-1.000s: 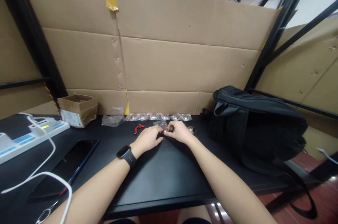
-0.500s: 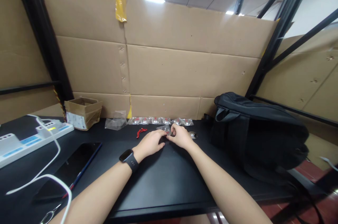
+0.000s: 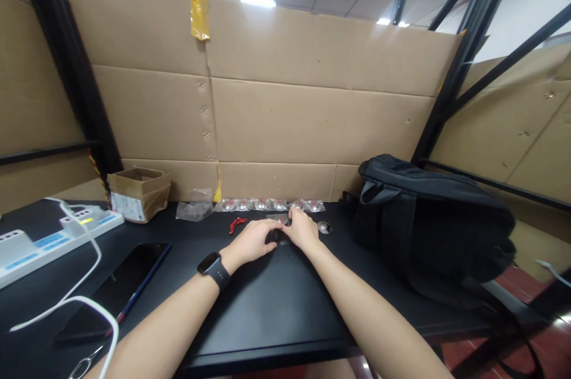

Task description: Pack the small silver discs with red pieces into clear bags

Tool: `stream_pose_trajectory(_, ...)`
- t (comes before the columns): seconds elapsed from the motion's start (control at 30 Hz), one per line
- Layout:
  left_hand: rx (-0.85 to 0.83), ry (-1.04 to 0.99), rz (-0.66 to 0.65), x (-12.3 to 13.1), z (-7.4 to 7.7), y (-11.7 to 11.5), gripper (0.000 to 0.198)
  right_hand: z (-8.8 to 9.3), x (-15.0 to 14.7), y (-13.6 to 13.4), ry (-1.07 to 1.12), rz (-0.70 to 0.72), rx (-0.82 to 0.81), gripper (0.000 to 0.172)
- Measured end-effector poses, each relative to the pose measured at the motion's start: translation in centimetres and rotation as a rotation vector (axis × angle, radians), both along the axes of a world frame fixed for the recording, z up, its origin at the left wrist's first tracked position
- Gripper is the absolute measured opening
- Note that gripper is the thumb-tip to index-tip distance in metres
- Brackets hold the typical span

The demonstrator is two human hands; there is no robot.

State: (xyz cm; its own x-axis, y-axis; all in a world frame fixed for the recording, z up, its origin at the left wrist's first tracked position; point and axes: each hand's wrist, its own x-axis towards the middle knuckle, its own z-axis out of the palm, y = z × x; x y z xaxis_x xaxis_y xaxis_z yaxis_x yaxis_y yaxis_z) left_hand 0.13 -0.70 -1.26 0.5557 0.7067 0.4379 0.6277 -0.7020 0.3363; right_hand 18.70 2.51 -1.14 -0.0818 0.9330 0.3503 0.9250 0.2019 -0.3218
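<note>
My left hand (image 3: 256, 240) and my right hand (image 3: 302, 229) meet at the middle of the black table. Both are closed on a small clear plastic bag (image 3: 277, 218) with something red and shiny inside, partly hidden by the fingers. Beyond them lies a row of several similar bagged round pieces (image 3: 243, 204) with red on them. A bare, round silvery piece (image 3: 325, 227) rests just right of my right hand. To the left of my left hand is a bundle of red cord (image 3: 238, 224).
An open cardboard box (image 3: 140, 191) and empty clear bags (image 3: 195, 205) stand at the back left. A white power strip (image 3: 57, 242), its cable, a dark phone (image 3: 116, 290) and scissors (image 3: 81, 367) are on the left. A black backpack (image 3: 428, 230) fills the right; a cardboard wall (image 3: 321, 123) closes the back.
The fingers have shifted slightly around the plastic bag, and my right hand has turned a little over it. The view has moved slightly; the other things lie as before.
</note>
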Motion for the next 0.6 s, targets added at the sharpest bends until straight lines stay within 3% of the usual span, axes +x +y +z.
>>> stream_pose_trajectory(0.07,-0.008,-0.017,-0.026,-0.1,0.6,-0.1,0.04,0.1,0.8,0.3,0.058,0.107,0.0,0.033)
stream_pose_trajectory(0.13,-0.009,-0.054,-0.018,-0.4,1.2,-0.2,0.028,0.3,1.9,0.8,0.145,0.341,-0.033,0.031)
stream_pose_trajectory(0.23,0.019,-0.095,0.076,-0.7,1.6,0.0,0.029,0.4,4.1,1.9,0.307,0.621,-0.08,0.015)
stream_pose_trajectory(0.3,0.057,-0.066,0.139,-0.8,1.4,0.2,0.033,0.3,5.3,2.5,0.36,0.636,-0.05,0.01)
stream_pose_trajectory(0.47,0.086,0.04,0.203,-0.1,0.4,0.1,0.021,-0.4,6.0,3.1,0.376,0.66,-0.103,0.039)
stream_pose_trajectory(0.6,0.064,0.038,0.216,0.1,0.2,0.2,0.007,-0.7,5.2,3.0,0.363,0.741,-0.135,0.025)
